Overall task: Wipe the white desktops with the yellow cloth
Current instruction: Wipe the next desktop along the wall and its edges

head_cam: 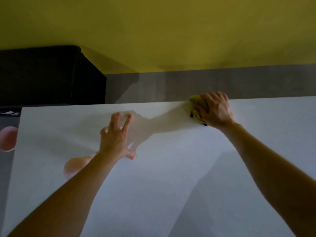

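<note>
Scene is dim and underexposed overall, with soft focus and mild compression smear. The white desktop (171,185) reads grey-blue at lower frame, brighter toward its far edge. Light falls from the right: the left hand (116,139) and right hand (215,108) cast soft shadows leftward. The black cabinet (47,74) at upper left shows no detail. Wide-angle bowing is visible at the frame edges.

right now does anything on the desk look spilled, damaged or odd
No spill or damage shows on the white desktop. The one odd thing is a pale pink rounded object beside the left forearm; what it is cannot be told. The right hand presses the yellow cloth at the far edge.
</note>
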`<state>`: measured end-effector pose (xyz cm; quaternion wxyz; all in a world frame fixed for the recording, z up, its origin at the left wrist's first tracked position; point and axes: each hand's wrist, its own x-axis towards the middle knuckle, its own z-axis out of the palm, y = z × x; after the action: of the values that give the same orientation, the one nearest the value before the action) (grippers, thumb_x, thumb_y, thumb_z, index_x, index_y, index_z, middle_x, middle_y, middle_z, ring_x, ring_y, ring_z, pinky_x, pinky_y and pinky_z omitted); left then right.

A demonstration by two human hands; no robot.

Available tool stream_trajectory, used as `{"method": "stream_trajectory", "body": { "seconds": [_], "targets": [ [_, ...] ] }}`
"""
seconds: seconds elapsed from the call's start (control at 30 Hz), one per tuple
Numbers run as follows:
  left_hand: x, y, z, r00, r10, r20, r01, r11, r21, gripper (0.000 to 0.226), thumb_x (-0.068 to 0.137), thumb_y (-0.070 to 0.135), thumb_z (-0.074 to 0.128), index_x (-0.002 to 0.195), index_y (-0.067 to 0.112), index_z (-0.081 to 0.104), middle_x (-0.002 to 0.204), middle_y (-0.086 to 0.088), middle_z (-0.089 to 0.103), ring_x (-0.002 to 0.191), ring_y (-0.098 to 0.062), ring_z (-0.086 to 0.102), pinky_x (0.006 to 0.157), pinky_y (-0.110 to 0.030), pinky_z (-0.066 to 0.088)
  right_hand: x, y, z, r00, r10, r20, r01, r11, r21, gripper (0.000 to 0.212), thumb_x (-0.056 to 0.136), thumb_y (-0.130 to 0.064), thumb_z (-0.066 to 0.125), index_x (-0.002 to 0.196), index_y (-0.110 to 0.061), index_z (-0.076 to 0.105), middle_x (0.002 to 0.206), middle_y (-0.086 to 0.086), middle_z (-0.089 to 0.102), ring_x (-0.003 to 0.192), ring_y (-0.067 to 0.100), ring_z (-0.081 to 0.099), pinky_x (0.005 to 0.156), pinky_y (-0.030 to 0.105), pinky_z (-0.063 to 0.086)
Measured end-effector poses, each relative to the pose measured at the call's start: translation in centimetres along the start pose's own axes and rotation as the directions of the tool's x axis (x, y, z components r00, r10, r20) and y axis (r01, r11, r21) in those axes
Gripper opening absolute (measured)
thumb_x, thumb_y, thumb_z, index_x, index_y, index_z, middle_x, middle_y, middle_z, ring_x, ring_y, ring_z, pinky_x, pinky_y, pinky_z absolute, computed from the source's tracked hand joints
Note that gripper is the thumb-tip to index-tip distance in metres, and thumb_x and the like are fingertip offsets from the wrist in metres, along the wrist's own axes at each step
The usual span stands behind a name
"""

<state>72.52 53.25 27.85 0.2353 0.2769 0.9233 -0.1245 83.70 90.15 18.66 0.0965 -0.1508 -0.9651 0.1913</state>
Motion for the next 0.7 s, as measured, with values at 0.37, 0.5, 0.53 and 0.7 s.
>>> {"method": "stream_trajectory", "body": {
  "seconds": [0.37, 0.5, 0.53, 0.7],
  "targets": [
    [0.4, -0.3, 0.2, 0.999, 0.018, -0.030, -0.017, 1.000, 0.019, 0.164, 0.047, 0.082, 0.093, 0.169, 0.034, -0.006, 0.174, -0.014, 0.000, 0.161, -0.042, 0.017, 0.118, -0.061, 0.044, 3.6, -18.2, 7.2, 0.998, -0.020, 0.065, 0.022, 0.999, -0.033, 0.043, 0.101, -0.063, 0.049, 0.112, -0.027, 0.069, 0.105, 0.002, 0.066, 0.101, 0.030, 0.059, 0.102, 0.048, 0.041],
    [0.6, 0.0, 0.3, 1.000, 0.009, 0.000, -0.009, 0.998, 0.064, 0.167, 0.043, 0.082, 0.094, 0.167, 0.030, -0.005, 0.172, -0.016, 0.002, 0.161, -0.043, 0.018, 0.116, -0.060, 0.047, 4.6, -18.2, 6.8, 0.990, -0.068, 0.126, 0.066, 0.998, 0.019, 0.045, 0.101, -0.064, 0.051, 0.112, -0.024, 0.070, 0.108, 0.005, 0.070, 0.103, 0.033, 0.063, 0.095, 0.045, 0.042],
    [0.7, 0.3, 0.2, 1.000, 0.006, 0.026, -0.008, 0.997, 0.079, 0.170, 0.043, 0.081, 0.095, 0.166, 0.028, -0.009, 0.172, -0.018, -0.001, 0.162, -0.044, 0.014, 0.117, -0.060, 0.046, 4.0, -15.7, 5.9, 0.993, -0.063, 0.103, 0.060, 0.998, 0.029, 0.045, 0.100, -0.063, 0.053, 0.109, -0.023, 0.070, 0.106, 0.006, 0.070, 0.102, 0.034, 0.064, 0.094, 0.045, 0.044],
    [1.2, 2.6, -1.2, 0.990, -0.020, 0.141, 0.001, 0.991, 0.135, 0.171, 0.052, 0.080, 0.093, 0.165, 0.011, -0.016, 0.172, -0.027, -0.010, 0.164, -0.050, 0.001, 0.124, -0.065, 0.036, -1.8, 3.4, -2.5, 0.982, 0.169, -0.080, -0.178, 0.976, -0.127, 0.043, 0.103, -0.056, 0.051, 0.105, -0.018, 0.072, 0.099, 0.010, 0.068, 0.098, 0.038, 0.062, 0.096, 0.048, 0.045]
  ]
}}
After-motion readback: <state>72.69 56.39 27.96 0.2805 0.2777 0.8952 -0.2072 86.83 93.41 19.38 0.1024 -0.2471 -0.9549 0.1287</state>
